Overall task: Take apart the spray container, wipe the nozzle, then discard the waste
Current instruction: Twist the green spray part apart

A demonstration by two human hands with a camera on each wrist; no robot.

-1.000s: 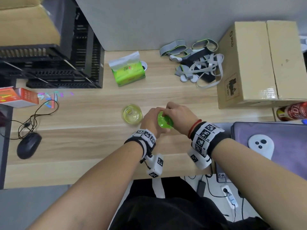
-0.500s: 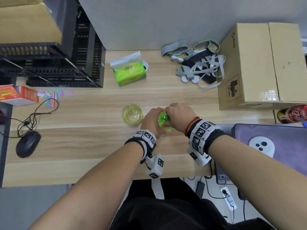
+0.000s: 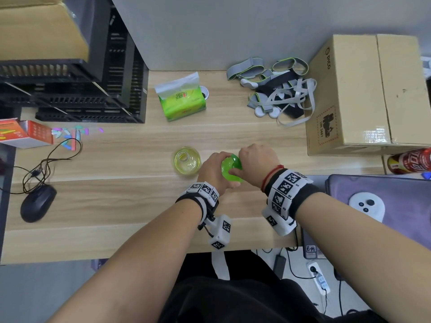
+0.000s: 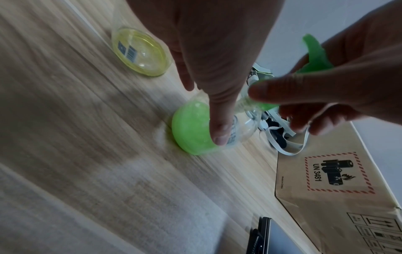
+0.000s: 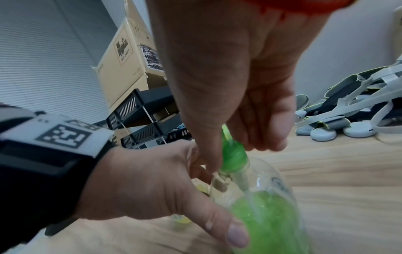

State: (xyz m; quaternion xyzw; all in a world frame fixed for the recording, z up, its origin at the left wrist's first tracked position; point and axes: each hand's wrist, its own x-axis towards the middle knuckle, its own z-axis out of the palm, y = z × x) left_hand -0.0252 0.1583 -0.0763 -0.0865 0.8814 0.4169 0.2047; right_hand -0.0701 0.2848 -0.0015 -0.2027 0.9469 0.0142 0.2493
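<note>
Nearest to us, our left hand (image 3: 213, 172) wraps the clear body of the spray bottle (image 5: 267, 218), thumb laid along its side; the bottle stands on the tabletop (image 3: 105, 206) and holds green liquid in its lower part, with a dip tube running down into it. Our right hand (image 3: 256, 162) sits directly above, fingers and thumb closed round the green spray head (image 5: 233, 157) at the bottle's neck. Seen from the head, both hands nearly hide the bottle, so only a patch of green shows between them.

Just left of our left hand stands a second clear bottle (image 3: 186, 160) with its mouth uncovered and pale yellow liquid inside; it is close to the hand but apart from it.

Off to the near left lies a black mouse (image 3: 37, 202) with its coiled cable. At the near right a white controller (image 3: 367, 206) rests on a purple surface.

Farther back, a green tissue pack (image 3: 180, 97) sits mid-tabletop. To its right lies a tangle of grey straps (image 3: 277, 89), and beyond those a cardboard box (image 3: 363, 94) at the right edge. Black stacked trays (image 3: 93, 89) fill the far left corner.
</note>
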